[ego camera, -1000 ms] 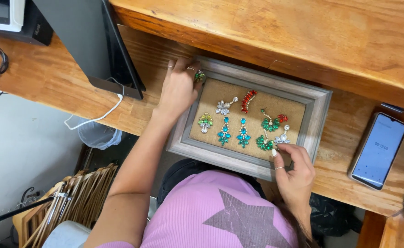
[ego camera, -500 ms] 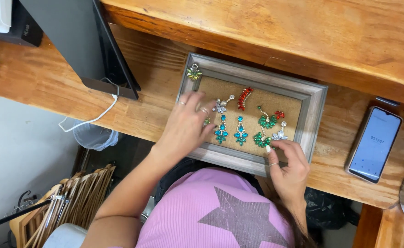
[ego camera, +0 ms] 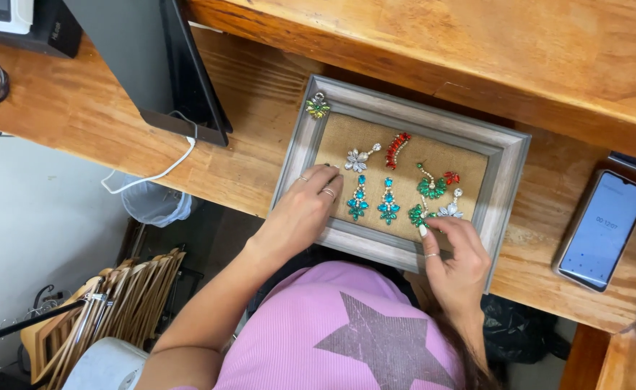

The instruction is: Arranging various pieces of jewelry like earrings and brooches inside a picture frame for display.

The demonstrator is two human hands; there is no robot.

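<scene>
A grey wooden picture frame (ego camera: 507, 155) with a burlap backing lies on a wooden desk (ego camera: 94, 115). Pinned on the burlap are jewelled pieces: a silver flower (ego camera: 357, 159), a red strip (ego camera: 397, 149), two blue drops (ego camera: 388, 204) and a green cluster (ego camera: 430, 186). A green-yellow piece (ego camera: 318, 107) sits on the frame's top left corner. My left hand (ego camera: 302, 215) lies over the burlap's lower left, fingers together beside the blue drops, hiding what is under them. My right hand (ego camera: 453, 256) pinches a green jewelled piece (ego camera: 417, 215) at the lower right.
A phone (ego camera: 601, 230) with a lit screen lies to the right of the frame. A dark monitor (ego camera: 166, 65) stands at the left, with a white cable (ego camera: 160, 172) hanging off the desk edge. Below are a bin (ego camera: 152, 204) and wooden hangers (ego camera: 112, 303). A raised shelf (ego camera: 477, 43) runs behind.
My left hand came down from the frame's top left corner, leaving the green-yellow piece there, to the burlap's lower left. My right hand stayed at the lower right.
</scene>
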